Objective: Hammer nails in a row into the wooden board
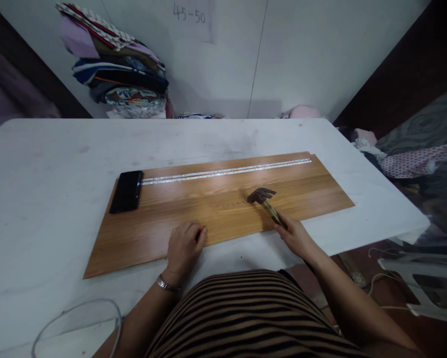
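Note:
A claw hammer point(262, 195) is gripped by its handle in my right hand point(292, 234), its head low over the wooden board point(163, 219). Near the hammer head, a short row of small nails or marks point(228, 204) runs along the middle of the board; they are too small to tell apart. Closed, with curled fingers, my left hand point(186, 244) rests at the board's near edge, and whatever it may hold is hidden. Two white measuring strips point(223, 172) lie lengthwise near the far edge. At their left end lies a black phone point(126, 192).
The board lies on a white table point(40, 199). Folded clothes point(122, 64) are stacked behind it at the left. A grey cable point(77, 302) loops at the near left. On the right, below the table, stands a pale plastic stool point(424, 281) beside loose cables.

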`<state>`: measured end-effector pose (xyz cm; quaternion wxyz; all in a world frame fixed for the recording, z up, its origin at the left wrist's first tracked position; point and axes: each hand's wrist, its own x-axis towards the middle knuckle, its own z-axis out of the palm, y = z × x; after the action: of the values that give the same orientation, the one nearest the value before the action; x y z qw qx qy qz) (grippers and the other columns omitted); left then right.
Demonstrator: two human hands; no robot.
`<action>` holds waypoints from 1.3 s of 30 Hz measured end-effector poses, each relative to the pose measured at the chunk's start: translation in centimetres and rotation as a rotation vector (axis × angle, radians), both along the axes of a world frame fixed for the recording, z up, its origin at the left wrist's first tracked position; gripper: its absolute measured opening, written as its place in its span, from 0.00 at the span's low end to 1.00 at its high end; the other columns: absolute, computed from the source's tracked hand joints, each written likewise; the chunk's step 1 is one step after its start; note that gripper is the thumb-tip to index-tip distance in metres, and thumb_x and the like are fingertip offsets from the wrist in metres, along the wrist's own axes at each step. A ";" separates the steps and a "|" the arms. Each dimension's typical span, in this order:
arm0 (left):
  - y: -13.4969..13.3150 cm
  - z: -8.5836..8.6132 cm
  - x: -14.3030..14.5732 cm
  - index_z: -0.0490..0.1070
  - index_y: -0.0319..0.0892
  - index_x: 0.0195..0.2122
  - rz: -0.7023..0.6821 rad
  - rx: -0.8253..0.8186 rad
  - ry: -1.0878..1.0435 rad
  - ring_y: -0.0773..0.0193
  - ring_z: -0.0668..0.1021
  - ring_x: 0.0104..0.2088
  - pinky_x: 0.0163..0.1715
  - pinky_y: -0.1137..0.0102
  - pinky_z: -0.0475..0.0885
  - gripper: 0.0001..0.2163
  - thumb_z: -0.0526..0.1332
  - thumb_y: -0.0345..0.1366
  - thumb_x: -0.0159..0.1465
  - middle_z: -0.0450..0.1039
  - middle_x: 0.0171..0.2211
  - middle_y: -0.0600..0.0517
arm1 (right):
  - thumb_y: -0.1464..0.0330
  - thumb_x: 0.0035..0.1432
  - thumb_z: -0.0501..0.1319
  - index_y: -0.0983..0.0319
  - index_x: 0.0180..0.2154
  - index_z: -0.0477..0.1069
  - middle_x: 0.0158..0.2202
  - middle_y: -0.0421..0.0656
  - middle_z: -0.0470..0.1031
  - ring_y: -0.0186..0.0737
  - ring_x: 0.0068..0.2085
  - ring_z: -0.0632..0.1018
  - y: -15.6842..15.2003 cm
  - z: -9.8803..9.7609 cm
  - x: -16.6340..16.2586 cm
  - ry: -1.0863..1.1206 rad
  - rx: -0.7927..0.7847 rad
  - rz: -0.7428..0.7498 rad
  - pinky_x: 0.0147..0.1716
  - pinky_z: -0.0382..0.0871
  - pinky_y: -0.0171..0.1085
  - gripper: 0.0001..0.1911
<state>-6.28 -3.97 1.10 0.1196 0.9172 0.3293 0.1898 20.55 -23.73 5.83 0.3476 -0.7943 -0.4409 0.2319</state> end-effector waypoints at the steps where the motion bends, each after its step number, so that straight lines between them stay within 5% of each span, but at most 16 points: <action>1: 0.0 0.1 0.0 0.72 0.43 0.31 0.002 -0.002 0.003 0.60 0.74 0.36 0.37 0.65 0.63 0.10 0.55 0.38 0.67 0.75 0.32 0.50 | 0.67 0.59 0.55 0.62 0.60 0.68 0.32 0.44 0.78 0.43 0.33 0.78 0.0 0.0 0.0 -0.002 0.004 0.001 0.33 0.72 0.39 0.27; 15: -0.1 -0.3 -0.1 0.72 0.42 0.31 0.006 0.023 -0.010 0.60 0.74 0.35 0.37 0.65 0.62 0.10 0.55 0.37 0.67 0.74 0.31 0.50 | 0.67 0.59 0.56 0.60 0.61 0.67 0.38 0.45 0.80 0.46 0.38 0.79 0.2 0.1 -0.2 -0.003 0.007 0.016 0.38 0.74 0.42 0.28; 23: -0.1 0.0 0.0 0.72 0.42 0.31 0.002 0.004 -0.007 0.60 0.74 0.35 0.36 0.65 0.62 0.10 0.55 0.37 0.67 0.74 0.31 0.50 | 0.68 0.58 0.55 0.61 0.60 0.67 0.51 0.49 0.78 0.49 0.49 0.78 0.8 -0.4 -0.5 -0.005 0.017 0.064 0.50 0.71 0.47 0.27; 39: 0.0 -0.3 0.0 0.72 0.43 0.32 0.001 -0.006 -0.011 0.59 0.74 0.36 0.37 0.65 0.63 0.10 0.55 0.37 0.67 0.75 0.33 0.50 | 0.65 0.56 0.58 0.61 0.57 0.71 0.42 0.47 0.81 0.49 0.43 0.81 -0.6 -1.1 1.6 -0.087 0.051 -0.121 0.42 0.75 0.44 0.27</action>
<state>-6.27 -3.97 0.84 0.1240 0.9157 0.3295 0.1939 22.17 -24.35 4.77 0.3616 -0.8197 -0.4126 0.1645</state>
